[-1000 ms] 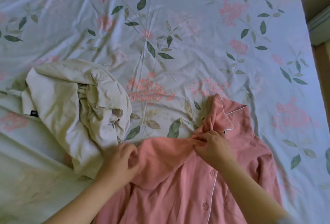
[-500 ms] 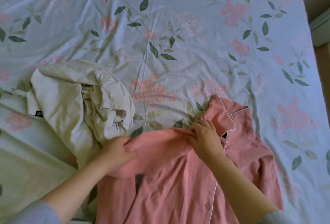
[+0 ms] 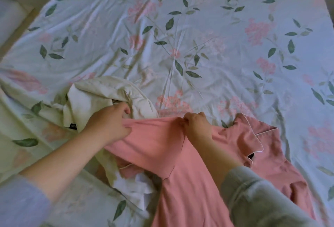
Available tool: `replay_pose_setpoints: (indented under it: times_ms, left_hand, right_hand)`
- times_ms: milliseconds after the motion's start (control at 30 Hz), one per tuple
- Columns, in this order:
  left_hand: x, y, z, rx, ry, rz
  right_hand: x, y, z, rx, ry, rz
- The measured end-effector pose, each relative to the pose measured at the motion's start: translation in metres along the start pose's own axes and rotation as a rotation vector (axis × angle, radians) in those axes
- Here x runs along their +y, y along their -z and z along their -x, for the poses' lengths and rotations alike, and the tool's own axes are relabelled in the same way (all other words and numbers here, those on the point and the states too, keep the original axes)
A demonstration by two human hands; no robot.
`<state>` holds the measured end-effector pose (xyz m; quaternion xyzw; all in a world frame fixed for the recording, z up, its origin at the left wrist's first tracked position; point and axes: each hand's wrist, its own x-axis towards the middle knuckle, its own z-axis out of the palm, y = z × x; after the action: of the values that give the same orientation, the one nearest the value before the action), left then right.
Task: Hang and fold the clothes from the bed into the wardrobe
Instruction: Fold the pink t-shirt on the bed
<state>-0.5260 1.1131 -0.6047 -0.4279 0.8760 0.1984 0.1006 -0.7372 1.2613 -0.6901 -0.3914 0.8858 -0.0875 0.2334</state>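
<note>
Nearest the camera, the pink shirt (image 3: 180, 181) lies spread down the near edge of the bed (image 3: 216, 36), button side up as far as I can tell, its piped collar (image 3: 253, 136) turned out to the right. The 2 hands hold 1 stretch of its cloth taut between them, probably to straighten a shoulder or sleeve before hanging or folding. The left hand (image 3: 106, 125) has its fingers curled round the left end of that stretch, over the cream garment (image 3: 94, 98). The right hand (image 3: 197, 126) pinches the other end between thumb and fingers. Neither hand is spread. The cream garment sits crumpled just beyond, partly under the shirt, waiting its turn. Farther off is only flowered sheet; no wardrobe shows.
</note>
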Motion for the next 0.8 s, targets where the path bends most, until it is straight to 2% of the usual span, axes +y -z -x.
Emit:
replay_pose_setpoints:
  times_ms: [67, 100, 200, 267, 367, 467, 533, 633, 800]
  left_hand:
    - [-0.005, -0.014, 0.001, -0.063, 0.0, -0.039]
    - [-0.008, -0.02, 0.002, -0.077, 0.007, 0.018]
    - [-0.016, -0.033, 0.007, -0.085, 0.045, 0.429]
    - [-0.018, -0.032, 0.01, -0.11, 0.083, 0.687]
    - [-0.017, -0.025, 0.011, -0.07, 0.094, 0.765]
    - [-0.01, -0.006, 0.01, 0.018, 0.04, 0.668]
    - [-0.003, 0.008, 0.009, 0.043, -0.03, 0.403]
    - [0.005, 0.03, 0.008, 0.089, -0.123, -0.02]
    - [0.004, 0.057, 0.007, -0.014, -0.119, -0.383]
  right_hand:
    - [0.002, -0.014, -0.003, -0.027, -0.034, -0.021]
    - [0.003, -0.019, -0.004, -0.039, -0.048, -0.041]
    - [0.005, -0.025, 0.002, -0.035, -0.063, -0.18]
    - [0.003, -0.024, 0.017, 0.026, -0.028, -0.293]
    - [0.002, -0.023, 0.051, 0.161, -0.041, -0.39]
    - [0.001, -0.027, 0.078, 0.07, -0.117, -0.531]
    - [-0.002, -0.031, 0.085, -0.091, -0.143, -0.636]
    - [-0.012, -0.032, 0.083, -0.266, -0.097, -0.62]
    - [-0.022, -0.04, 0.07, -0.357, -0.101, -0.522]
